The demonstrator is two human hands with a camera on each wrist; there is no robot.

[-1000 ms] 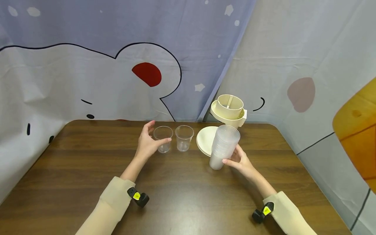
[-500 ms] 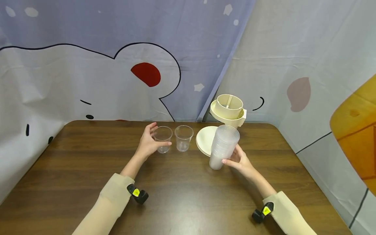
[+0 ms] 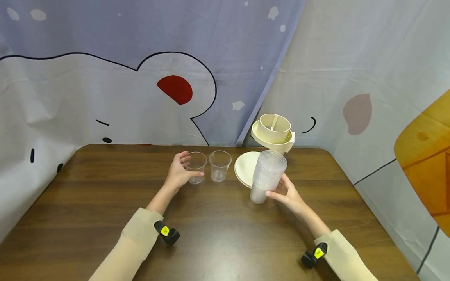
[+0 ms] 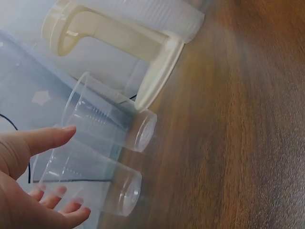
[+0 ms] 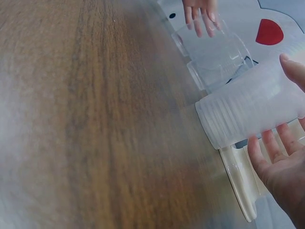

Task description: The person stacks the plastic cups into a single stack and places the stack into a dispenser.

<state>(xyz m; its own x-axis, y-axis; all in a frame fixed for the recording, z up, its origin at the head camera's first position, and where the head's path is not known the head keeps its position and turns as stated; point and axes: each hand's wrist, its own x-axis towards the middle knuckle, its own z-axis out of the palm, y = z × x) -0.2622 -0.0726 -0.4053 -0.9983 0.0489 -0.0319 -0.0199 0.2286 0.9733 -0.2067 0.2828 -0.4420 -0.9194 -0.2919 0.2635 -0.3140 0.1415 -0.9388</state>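
Two clear plastic cups stand upright side by side towards the back of the table. Around the left cup (image 3: 196, 168) my left hand (image 3: 175, 171) reaches, thumb in front and fingers behind, loosely spread; firm contact cannot be made out. In the left wrist view, the fingertips (image 4: 61, 192) show faintly through that cup's wall. The right cup (image 3: 219, 168) is untouched beside it. My right hand (image 3: 286, 195) holds a tall stack of nested plastic cups (image 3: 268, 171) from its right side, thumb in front. Its mouth faces up; in the right wrist view its base (image 5: 212, 124) is near the tabletop.
Behind the stack stands a cream-coloured holder with a ring-shaped top (image 3: 274, 130) and a round base (image 3: 245, 168), partly hidden by the stack. A printed cloth (image 3: 140, 105) hangs along the back edge of the wooden table (image 3: 211, 234).
My left hand has lowered slightly and its fingers have come closer round the left cup. The right hand and the stack stay where they were.
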